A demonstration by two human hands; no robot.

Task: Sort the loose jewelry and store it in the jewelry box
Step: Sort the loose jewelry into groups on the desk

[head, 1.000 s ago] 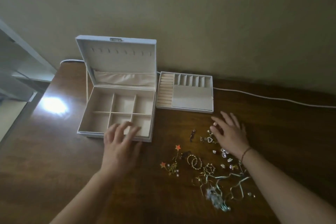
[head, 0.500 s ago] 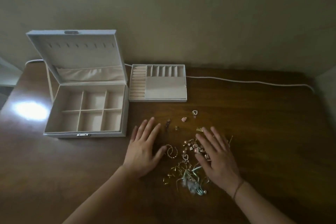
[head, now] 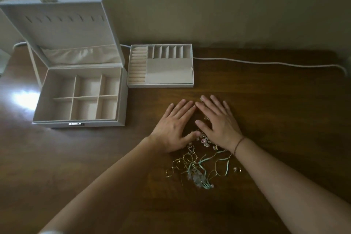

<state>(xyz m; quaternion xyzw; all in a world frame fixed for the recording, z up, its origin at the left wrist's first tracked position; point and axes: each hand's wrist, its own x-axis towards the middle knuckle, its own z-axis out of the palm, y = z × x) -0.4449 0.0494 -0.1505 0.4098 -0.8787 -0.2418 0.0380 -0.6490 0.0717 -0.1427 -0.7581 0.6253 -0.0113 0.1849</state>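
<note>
A white jewelry box (head: 121, 99) stands open at the left, lid up, with several empty beige compartments. Its removable tray (head: 160, 85) lies to the right of it, with ring rolls and narrow slots. Loose jewelry (head: 191, 165) is heaped on the dark wooden table (head: 275, 119): gold hoops, a heart pendant, small stones and a mint-green cord. My left hand (head: 173, 127) and my right hand (head: 218, 121) lie flat, fingers spread, side by side on the far part of the pile, index fingers almost touching. Neither hand holds anything. Some pieces are hidden under the palms.
A white cable (head: 266, 63) runs along the back of the table by the wall. A single small ring (head: 237, 169) lies apart at the right of the pile. A bright glare spot (head: 23, 99) shows on the table left of the box.
The view has shifted right and closer. My left hand came from the box front over to the pile. Both hands have drawn together, pushing scattered pieces into a tighter heap.
</note>
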